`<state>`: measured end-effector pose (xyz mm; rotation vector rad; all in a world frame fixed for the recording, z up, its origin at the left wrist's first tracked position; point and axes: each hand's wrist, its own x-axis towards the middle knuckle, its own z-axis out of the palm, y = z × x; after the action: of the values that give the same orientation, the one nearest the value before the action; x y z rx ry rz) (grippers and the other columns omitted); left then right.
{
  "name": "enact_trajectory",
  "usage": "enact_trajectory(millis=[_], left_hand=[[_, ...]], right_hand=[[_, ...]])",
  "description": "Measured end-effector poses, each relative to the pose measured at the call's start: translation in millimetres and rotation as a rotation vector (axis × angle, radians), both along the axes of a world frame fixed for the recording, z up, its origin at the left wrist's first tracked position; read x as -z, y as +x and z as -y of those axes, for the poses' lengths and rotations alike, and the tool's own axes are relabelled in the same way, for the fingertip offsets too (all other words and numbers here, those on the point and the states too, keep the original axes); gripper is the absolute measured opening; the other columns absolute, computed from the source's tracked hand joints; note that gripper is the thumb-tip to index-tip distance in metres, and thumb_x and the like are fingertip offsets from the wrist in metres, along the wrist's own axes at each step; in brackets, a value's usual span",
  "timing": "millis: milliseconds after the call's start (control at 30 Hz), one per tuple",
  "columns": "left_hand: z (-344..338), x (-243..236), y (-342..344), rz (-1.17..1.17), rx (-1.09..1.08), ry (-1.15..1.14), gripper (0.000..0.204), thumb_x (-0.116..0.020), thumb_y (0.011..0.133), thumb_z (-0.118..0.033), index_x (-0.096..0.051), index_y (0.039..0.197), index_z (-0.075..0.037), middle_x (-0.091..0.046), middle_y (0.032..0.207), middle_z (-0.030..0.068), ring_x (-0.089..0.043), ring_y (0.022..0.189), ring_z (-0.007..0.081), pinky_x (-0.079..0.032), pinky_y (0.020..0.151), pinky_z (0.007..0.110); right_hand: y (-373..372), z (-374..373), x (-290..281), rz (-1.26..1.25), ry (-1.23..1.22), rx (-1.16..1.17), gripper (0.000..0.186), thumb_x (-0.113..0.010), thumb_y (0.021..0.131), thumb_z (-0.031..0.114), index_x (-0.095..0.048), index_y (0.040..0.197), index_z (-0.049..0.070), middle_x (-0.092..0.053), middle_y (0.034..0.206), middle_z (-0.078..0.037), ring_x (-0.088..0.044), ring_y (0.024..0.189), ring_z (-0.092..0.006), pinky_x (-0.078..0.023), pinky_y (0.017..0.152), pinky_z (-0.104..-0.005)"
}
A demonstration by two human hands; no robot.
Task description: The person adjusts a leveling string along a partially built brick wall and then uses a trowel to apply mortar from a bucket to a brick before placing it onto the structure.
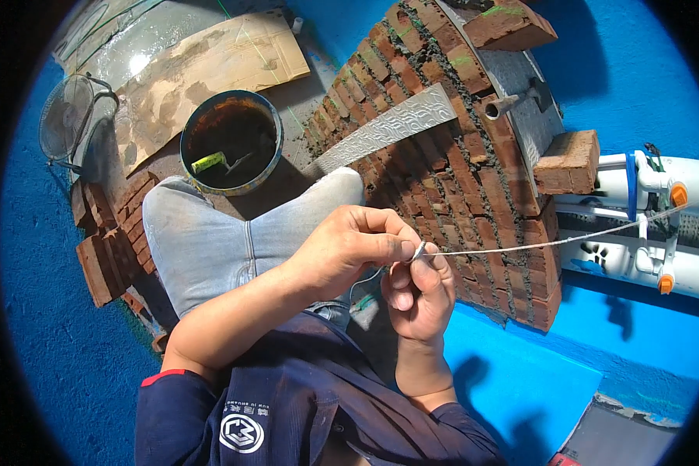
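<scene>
A thin whitish string [512,248] runs taut from my fingers to the white pipes on the right. My left hand [361,245] pinches it between thumb and forefinger. Just below and to the right, my right hand [423,295] is closed, its thumb and fingertips meeting the left ones at the string's near end. A small silvery piece [419,250] shows between the fingertips; I cannot make out whether it is a nail or a knotted bit of string. Beneath the string lies a mortared brick wall [474,194].
A bucket [275,159] of dark mix holds a trowel with a yellow-green handle [208,162]. A patterned pale strip [396,124] crosses the bricks. Loose bricks [571,161], a metal tube [505,105], white pipes [687,177], cardboard [210,66] and a fan [66,116] surround me.
</scene>
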<state>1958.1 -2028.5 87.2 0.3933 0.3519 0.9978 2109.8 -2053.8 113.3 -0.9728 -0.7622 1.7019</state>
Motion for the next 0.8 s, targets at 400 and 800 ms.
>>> enact_trajectory(millis=[400, 800], left_hand=[[0.2, -1.7, -1.5, -0.020, 0.025, -0.001, 0.012, -0.062, 0.086, -0.011, -0.063, 0.091, -0.001, -0.064, 0.081, 0.0058, -0.061, 0.073, 0.0135, -0.048, 0.073, 0.028], [-0.5, 3.8, -2.0, -0.017, 0.051, 0.018, 0.013, -0.062, 0.086, -0.012, -0.062, 0.093, -0.001, -0.064, 0.083, 0.0050, -0.062, 0.073, 0.0132, -0.048, 0.070, 0.026]], right_hand=[[6.8, -2.6, 3.3, -0.209, -0.150, -0.090, 0.011, -0.056, 0.089, 0.013, -0.059, 0.091, 0.002, -0.059, 0.071, -0.008, -0.046, 0.046, -0.0082, -0.040, 0.043, -0.0214], [11.4, -3.8, 0.7, -0.291, -0.209, -0.189, 0.012, -0.054, 0.090, 0.011, -0.060, 0.094, 0.001, -0.060, 0.071, -0.008, -0.046, 0.044, -0.0084, -0.042, 0.042, -0.0219]])
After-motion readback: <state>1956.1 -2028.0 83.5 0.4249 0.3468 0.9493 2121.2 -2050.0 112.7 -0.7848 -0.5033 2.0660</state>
